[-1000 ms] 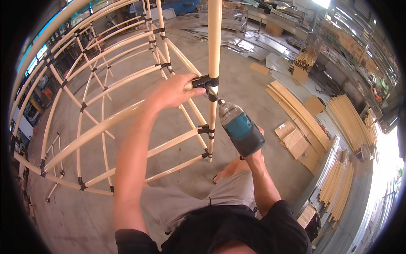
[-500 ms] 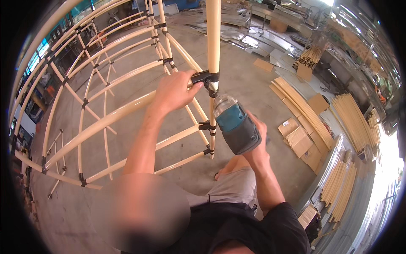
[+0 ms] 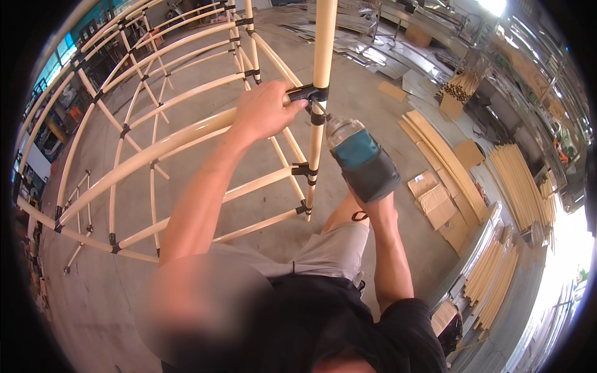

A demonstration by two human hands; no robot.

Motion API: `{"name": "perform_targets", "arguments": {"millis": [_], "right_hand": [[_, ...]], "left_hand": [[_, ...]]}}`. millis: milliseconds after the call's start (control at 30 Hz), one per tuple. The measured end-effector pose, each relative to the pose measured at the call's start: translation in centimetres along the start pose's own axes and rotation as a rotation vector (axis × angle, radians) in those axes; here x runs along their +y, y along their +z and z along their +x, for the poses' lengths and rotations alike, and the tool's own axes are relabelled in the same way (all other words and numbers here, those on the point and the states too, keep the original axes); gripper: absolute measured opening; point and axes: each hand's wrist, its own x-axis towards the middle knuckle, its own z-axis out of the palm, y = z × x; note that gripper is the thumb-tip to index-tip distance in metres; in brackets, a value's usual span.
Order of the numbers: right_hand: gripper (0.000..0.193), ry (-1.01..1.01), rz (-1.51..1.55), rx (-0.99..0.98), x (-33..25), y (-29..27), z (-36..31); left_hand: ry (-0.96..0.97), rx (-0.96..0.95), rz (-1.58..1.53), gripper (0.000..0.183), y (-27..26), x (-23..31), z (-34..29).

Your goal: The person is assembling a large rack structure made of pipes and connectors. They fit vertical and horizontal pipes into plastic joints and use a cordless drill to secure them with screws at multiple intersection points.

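My left hand (image 3: 267, 109) is closed around a cream-coloured pipe (image 3: 202, 127), right beside a black pipe joint (image 3: 305, 93). That joint wraps an upright cream pipe (image 3: 324, 46). In my right hand (image 3: 380, 208) is a cordless driver (image 3: 364, 158) with a teal and dark grey body and a clear-looking nose cover. Its nose is just right of the joint's lower clamp; whether they touch, I cannot tell. The driver's body hides most of my right fingers and its handle.
A large frame of cream pipes and black joints (image 3: 125, 129) spreads to the left. Flat cardboard (image 3: 433, 198) and long strips lie on the floor at right, near pipe bundles (image 3: 521, 180). Metal sheets (image 3: 367, 53) lie at the back.
The driver has turned and shifted right, slightly away from the joint. My right wrist now sits below it. My left hand keeps its hold on the pipe while the whole view shifts a little.
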Motion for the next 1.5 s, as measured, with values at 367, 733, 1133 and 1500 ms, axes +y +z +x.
{"name": "perform_targets", "arguments": {"millis": [367, 733, 1133, 1500], "right_hand": [[0.022, 0.105, 0.092, -0.074, -0.6, 0.5, -0.4], [0.026, 0.197, 0.002, -0.024, -2.1, -0.2, -0.1], [0.024, 0.082, -0.019, -0.078, 0.3, 1.1, 0.0], [0.03, 0.015, 0.247, 0.144, -0.5, 2.6, 0.6]], "left_hand": [[0.085, 0.015, -0.042, 0.026, -0.7, -0.9, -0.1], [0.081, 0.019, -0.056, 0.024, -0.5, -0.7, 0.2], [0.173, 0.041, -0.065, 0.036, 0.9, -2.8, 1.4], [0.123, 0.033, -0.05, 0.04, 0.6, -3.4, 1.9]]}}
